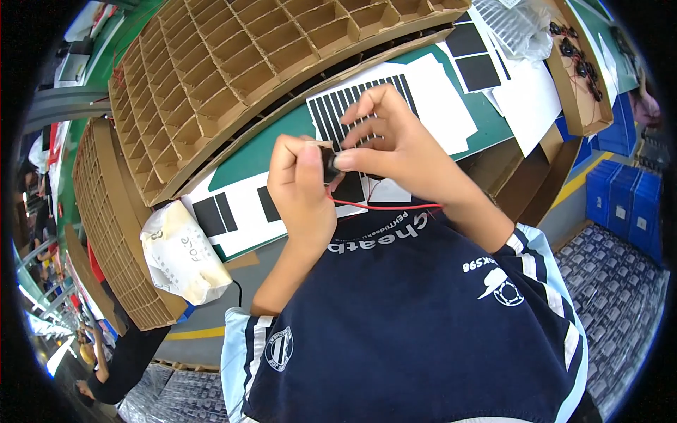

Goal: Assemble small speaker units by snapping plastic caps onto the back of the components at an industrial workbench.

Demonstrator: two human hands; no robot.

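Note:
My left hand (303,185) is closed around a small black round part (328,163), pinched between thumb and fingers. A thin red wire (384,207) trails from the part toward my right forearm. A bit of tan material shows at the left fingertips. My right hand (391,137) comes in from the right, its thumb against the part and its other fingers curved and spread apart. Beneath the hands lies a white sheet with black strips (363,106), on a green mat (247,163). White sheets with black rectangles (216,213) lie to the left.
Large cardboard divider trays (268,53) stand across the far side and left (123,225). A white wrapped bundle (185,254) sits at the table's left edge. At right, a cardboard box (578,77) holds black round parts with wires. Blue boxes (624,201) stand beyond.

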